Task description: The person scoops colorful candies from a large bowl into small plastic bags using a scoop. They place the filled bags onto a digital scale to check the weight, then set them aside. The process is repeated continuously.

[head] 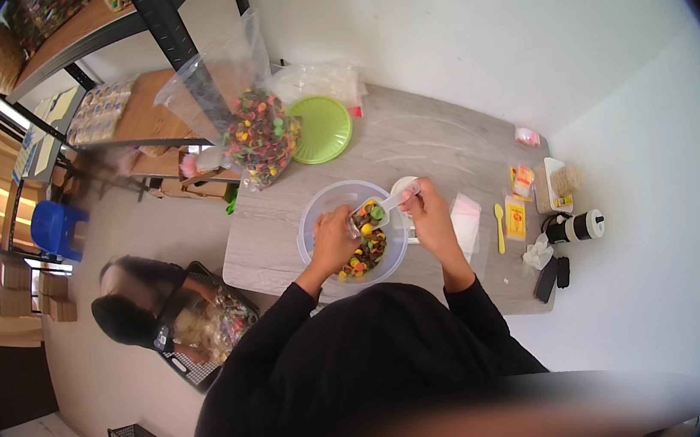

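A clear plastic scoop (394,199) filled with small colourful pieces that look like candy is in my right hand (430,212), gripped by its handle. Over the bowl, my left hand (332,236) holds what looks like a small clear bag (353,226), its opening by the scoop's tip; the fingers hide most of it. Below both hands stands a translucent plastic bowl (306,230) with more colourful pieces (367,258) inside. Partly behind my right hand is a round white object (403,184), possibly a scale. Clear packets (467,215) lie to its right.
A large clear bag of colourful pieces (260,138) stands beside a green lid (324,129). At the right are a yellow spoon (500,229), yellow packets (515,220), a white basket (544,190), a bottle (574,227) and phones (546,280). Another person (138,294) works at a black crate (189,366).
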Available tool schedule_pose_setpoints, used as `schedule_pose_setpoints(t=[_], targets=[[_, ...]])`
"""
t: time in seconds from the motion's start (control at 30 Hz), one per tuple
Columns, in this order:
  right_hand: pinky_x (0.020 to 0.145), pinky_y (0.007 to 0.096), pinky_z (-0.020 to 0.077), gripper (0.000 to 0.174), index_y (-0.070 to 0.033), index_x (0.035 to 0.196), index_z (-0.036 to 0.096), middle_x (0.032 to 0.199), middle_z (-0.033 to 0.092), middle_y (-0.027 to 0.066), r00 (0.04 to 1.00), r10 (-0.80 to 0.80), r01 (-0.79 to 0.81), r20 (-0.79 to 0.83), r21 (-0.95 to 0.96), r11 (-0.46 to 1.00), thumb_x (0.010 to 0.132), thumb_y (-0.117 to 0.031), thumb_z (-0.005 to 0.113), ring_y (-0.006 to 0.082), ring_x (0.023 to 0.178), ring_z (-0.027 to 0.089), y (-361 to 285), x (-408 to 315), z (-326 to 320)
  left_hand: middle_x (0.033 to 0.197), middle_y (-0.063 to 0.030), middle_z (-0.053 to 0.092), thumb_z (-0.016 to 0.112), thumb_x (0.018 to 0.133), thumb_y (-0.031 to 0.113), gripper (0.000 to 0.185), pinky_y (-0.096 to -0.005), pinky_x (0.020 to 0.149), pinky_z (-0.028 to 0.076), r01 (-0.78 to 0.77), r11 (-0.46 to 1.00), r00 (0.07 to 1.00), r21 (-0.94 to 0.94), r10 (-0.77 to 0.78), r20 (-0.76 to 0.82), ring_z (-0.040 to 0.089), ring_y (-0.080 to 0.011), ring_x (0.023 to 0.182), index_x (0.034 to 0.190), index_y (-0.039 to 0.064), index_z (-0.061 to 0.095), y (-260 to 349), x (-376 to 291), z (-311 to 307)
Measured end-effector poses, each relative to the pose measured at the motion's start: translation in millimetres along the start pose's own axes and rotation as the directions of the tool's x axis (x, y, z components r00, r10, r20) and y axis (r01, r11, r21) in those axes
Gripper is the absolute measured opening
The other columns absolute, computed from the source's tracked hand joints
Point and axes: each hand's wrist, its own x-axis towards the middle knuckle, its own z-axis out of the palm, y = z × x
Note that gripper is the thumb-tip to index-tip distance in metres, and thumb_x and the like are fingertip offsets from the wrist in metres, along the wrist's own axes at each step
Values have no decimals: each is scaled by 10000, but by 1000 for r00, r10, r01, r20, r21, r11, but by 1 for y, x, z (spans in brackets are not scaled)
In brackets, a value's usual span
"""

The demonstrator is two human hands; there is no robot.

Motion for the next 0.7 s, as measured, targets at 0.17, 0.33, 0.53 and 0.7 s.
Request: schedule_pose_setpoints(t=[0.17, 0.33, 0.53, 0.7], targets=[[787, 428, 501, 168, -6, 1053, 575, 930, 649, 194, 980, -189, 193, 60, -68, 979, 986, -156, 607, 380, 879, 645, -26, -9, 7, 956, -143, 700, 883, 656, 188, 575, -421, 887, 520, 147, 962, 981, -230, -112, 161, 683, -365, 944, 1148, 81, 604, -5, 4, -7], [866, 455, 457, 135, -14, 1038, 609, 1019, 636, 184, 911, -376, 407, 171, -217, 887, 960, -124, 610, 391, 994, 589, -45, -10, 8, 1015, -140, 710, 877, 687, 154, 550, -391, 870, 527, 118, 918, 989, -377, -73, 132, 695, -316, 994, 1153, 62, 602, -2, 14, -17], [860, 452, 443, 113, -23, 1005, 623, 1019, 640, 153, 841, -484, 529, 243, -174, 831, 946, -118, 606, 372, 982, 586, -50, -16, 8, 1076, -111, 680, 849, 734, 90, 525, -354, 921, 505, 83, 879, 987, -470, -6, 162, 640, -202, 1022, 1193, 43, 599, 1, 13, -16], [889, 444, 438, 116, -33, 1002, 637, 1036, 647, 146, 789, -536, 601, 300, -195, 775, 945, -130, 611, 361, 1014, 593, -52, -12, 3, 1103, -52, 670, 853, 729, 58, 507, -336, 939, 497, 150, 817, 974, -557, -26, 224, 612, -160, 1049, 1170, 42, 604, 0, 13, -16]])
